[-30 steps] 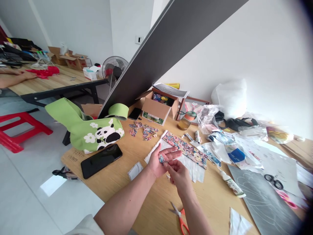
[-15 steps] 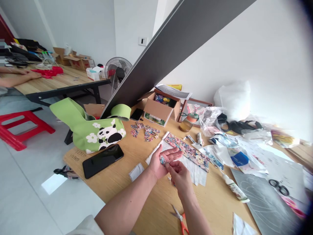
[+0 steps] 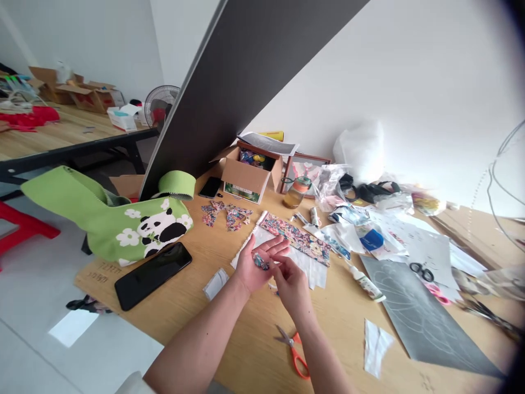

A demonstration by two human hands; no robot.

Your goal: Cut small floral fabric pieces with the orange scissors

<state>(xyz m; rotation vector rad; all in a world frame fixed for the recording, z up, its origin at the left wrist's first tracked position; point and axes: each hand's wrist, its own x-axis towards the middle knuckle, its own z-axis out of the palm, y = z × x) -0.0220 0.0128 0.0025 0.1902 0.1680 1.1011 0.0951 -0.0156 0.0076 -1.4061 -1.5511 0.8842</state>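
My left hand [image 3: 255, 269] is palm up with its fingers stretched out over the table. A small blue, white and dark patterned piece [image 3: 261, 261], which looks like fabric, lies on that palm. The fingers of my right hand [image 3: 290, 282] are pinched together at the piece's right edge; what sits between their tips is too small to make out. Behind the hands a floral fabric strip [image 3: 297, 235] lies on white cloth [image 3: 318, 274]. Orange-handled scissors [image 3: 293, 350] lie partly open beside my right forearm. Small scraps [image 3: 274, 288] show just below the hands.
To the left are a black phone [image 3: 153, 275] and a green panda bag [image 3: 135, 227]. Cut floral pieces [image 3: 225, 214], a cardboard box [image 3: 246, 176] and a lidded jar [image 3: 296, 194] stand farther back. A glue bottle [image 3: 366, 283] and a grey sheet [image 3: 426, 312] lie right.
The view has swung right, so the scene sits farther left. My right fingertips have drawn slightly rightward from the palm's middle, leaving more of the patterned piece visible.
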